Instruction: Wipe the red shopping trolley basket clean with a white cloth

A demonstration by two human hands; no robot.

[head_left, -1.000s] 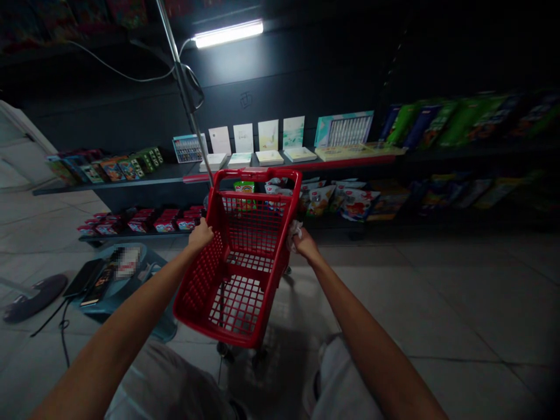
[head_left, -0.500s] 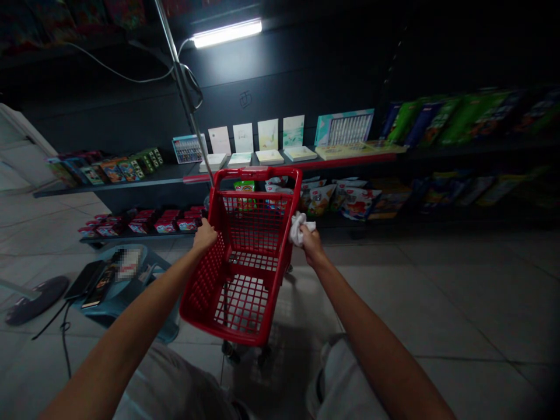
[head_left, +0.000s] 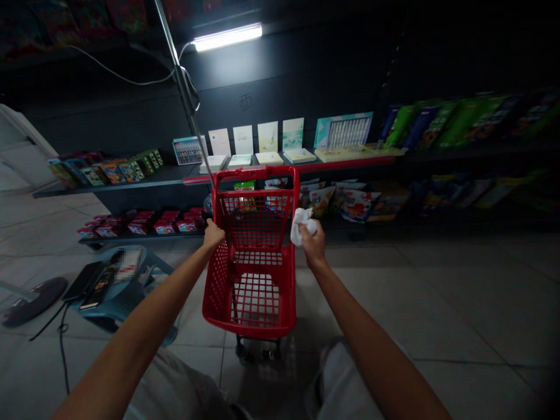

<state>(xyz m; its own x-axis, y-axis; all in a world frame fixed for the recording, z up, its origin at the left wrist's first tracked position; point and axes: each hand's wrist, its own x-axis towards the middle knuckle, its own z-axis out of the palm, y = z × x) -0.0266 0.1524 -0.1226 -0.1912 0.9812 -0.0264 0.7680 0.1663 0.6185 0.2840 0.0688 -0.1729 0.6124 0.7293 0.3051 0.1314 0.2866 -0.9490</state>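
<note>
A red plastic shopping cart [head_left: 250, 331] with a grid-patterned basket stands in front of me, nothing inside it. My left hand [head_left: 214, 234] is closed over the left rim of the basket, toward its far end. On the other side, my right hand [head_left: 314, 242] grips a crumpled white cloth [head_left: 301, 226] just beside the cart's right side. Whether the cloth touches the rim I cannot tell. The cart's handle bar [head_left: 254, 173] faces the shelves, and its near wheels [head_left: 245, 352] rest on the tiles.
Shelves ahead hold white notebooks [head_left: 268, 157], snack bags [head_left: 359, 204] and pink boxes [head_left: 165, 224]. A blue stool [head_left: 118, 306] with dark devices stands at the left, beside a round stand base [head_left: 35, 301]. A metal pole [head_left: 186, 96] rises behind the cart; a tube light [head_left: 230, 37] glows above.
The cart's near end has swung to the right, so the basket now points more straight at me. My left hand moved right with the rim. The cloth in my right hand shifted slightly.
</note>
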